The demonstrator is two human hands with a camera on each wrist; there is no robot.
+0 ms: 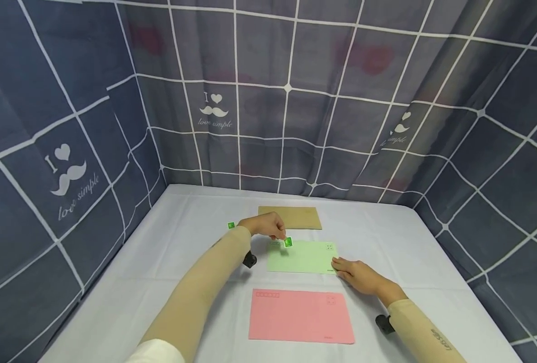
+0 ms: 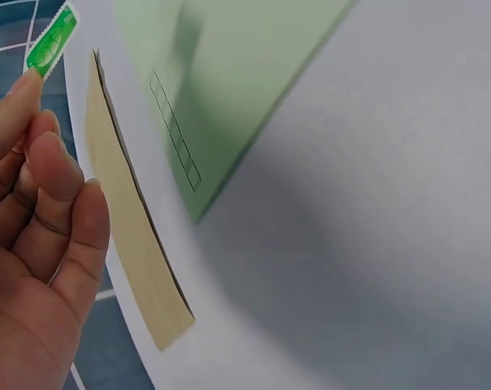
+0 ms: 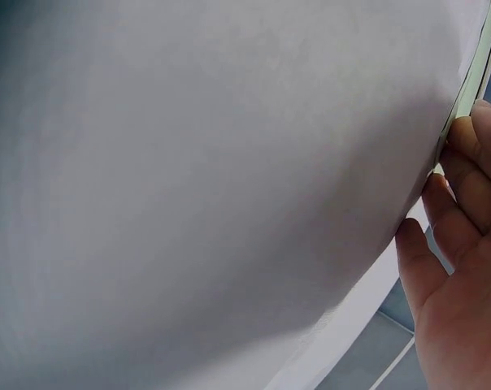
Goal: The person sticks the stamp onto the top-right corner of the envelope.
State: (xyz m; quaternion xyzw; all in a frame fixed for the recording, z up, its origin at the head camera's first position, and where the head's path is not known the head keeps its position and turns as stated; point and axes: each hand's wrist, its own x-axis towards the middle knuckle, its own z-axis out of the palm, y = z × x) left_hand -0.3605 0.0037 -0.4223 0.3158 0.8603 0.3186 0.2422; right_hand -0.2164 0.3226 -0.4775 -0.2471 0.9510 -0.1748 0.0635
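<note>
Between the thumb and finger of my left hand (image 1: 269, 225) I pinch a small green postage stamp (image 1: 288, 242) with a white scalloped edge. In the head view it overlaps the upper left part of a light green envelope (image 1: 302, 258); in the left wrist view the stamp (image 2: 52, 41) sticks up from the fingertips. My right hand (image 1: 358, 275) lies with its fingers extended on the envelope's right edge. Seen from the right wrist, the fingertips (image 3: 436, 188) rest right at that edge. The green envelope carries a row of printed boxes and a small square mark in its upper right corner.
Nearer to me lies a pink envelope (image 1: 301, 316), and a brown envelope (image 1: 302, 218) lies behind the green one. Another green stamp (image 1: 231, 225) is left of my left wrist. The white tablecloth (image 1: 196, 212) meets dark grid-patterned curtains (image 1: 268, 116) at back and sides.
</note>
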